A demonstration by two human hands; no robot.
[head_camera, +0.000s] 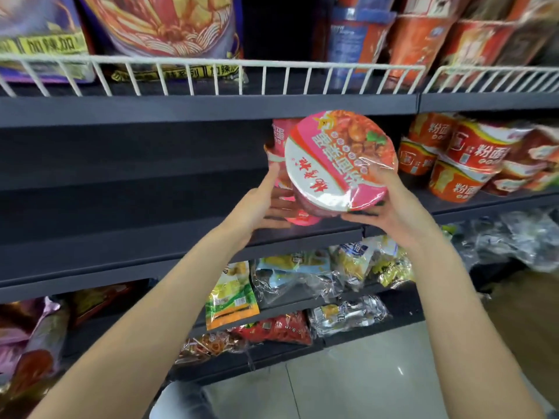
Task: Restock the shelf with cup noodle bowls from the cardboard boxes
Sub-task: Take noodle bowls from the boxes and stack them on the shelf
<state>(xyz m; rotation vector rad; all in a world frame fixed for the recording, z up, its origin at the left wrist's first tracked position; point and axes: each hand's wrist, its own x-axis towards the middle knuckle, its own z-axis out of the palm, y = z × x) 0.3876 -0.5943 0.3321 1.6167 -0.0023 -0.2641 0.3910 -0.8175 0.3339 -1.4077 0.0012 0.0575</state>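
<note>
A pink cup noodle bowl (335, 158) with a pink and white lid is tilted toward me at the middle dark shelf (136, 237). My right hand (384, 207) grips its lower right rim, fingers curled under and thumb on the lid. Behind it stands another pink bowl (279, 137), partly hidden. My left hand (266, 204) presses against that back bowl's side with straight fingers. Both bowls are at the shelf's right end; whether the front bowl touches the shelf is hidden.
Red noodle bowls (465, 158) are stacked just right on the same shelf. Above, a white wire rail (211, 77) fronts a shelf of noodle packs. Below lie bagged snacks (233, 294). The middle shelf's left part is bare dark metal. A tiled floor (363, 373) shows lower right.
</note>
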